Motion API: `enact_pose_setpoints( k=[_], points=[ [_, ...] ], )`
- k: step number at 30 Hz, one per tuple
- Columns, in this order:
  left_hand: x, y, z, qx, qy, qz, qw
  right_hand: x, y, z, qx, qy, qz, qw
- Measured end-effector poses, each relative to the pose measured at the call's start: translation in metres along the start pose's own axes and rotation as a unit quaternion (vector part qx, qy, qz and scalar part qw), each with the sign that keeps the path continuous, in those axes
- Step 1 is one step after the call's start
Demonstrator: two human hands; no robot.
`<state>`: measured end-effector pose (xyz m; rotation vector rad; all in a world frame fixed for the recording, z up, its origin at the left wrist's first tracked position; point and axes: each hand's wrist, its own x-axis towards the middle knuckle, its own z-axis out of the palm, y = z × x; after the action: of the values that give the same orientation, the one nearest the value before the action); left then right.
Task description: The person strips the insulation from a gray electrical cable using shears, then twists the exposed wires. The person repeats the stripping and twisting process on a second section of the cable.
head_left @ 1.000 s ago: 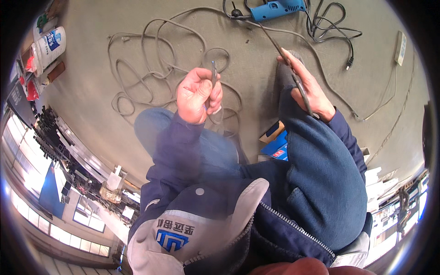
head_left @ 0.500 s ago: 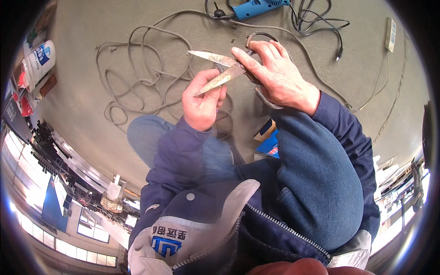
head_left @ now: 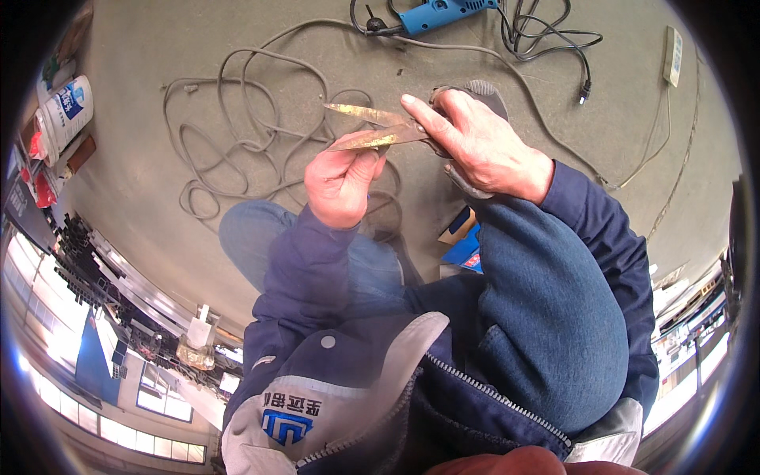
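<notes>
My right hand (head_left: 483, 146) grips the dark handles of a large pair of scissors (head_left: 368, 127), forefinger stretched along them. The two yellowish blades stand apart and point left. My left hand (head_left: 340, 182) is a closed fist just below the blades, its thumb tip touching the lower blade. It pinches the end of a thin grey wire, which is mostly hidden inside the fingers. Both hands are raised above my knees over a grey concrete floor.
A long grey cable (head_left: 237, 119) lies in loose loops on the floor behind my hands. A blue power drill (head_left: 439, 14) with a black cord lies at the top. A white power strip (head_left: 673, 55) is at the top right, a white container (head_left: 67, 111) at the left, and a blue box (head_left: 467, 241) by my knee.
My right hand brought the scissors leftward to my left hand and the blades spread apart. My left hand lowered slightly, and the wire that stood up from it is now hidden.
</notes>
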<state>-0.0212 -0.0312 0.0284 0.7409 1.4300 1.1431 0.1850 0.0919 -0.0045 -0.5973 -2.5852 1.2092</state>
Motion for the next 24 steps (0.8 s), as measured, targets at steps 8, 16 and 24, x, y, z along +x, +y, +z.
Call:
enact_pose_setpoints(
  k=[8,16,24],
  points=[
    [-0.002,0.005,0.006,-0.071,0.039,-0.104,0.991,-0.003,-0.002,-0.007,0.069,-0.032,0.075,0.994],
    [0.01,-0.033,0.002,0.05,0.038,-0.119,0.991,-0.026,0.017,0.012,0.264,0.001,0.112,0.958],
    [0.053,-0.002,0.031,-0.014,0.063,0.048,0.997,-0.007,-0.018,-0.041,0.167,0.013,0.163,0.972]
  ],
)
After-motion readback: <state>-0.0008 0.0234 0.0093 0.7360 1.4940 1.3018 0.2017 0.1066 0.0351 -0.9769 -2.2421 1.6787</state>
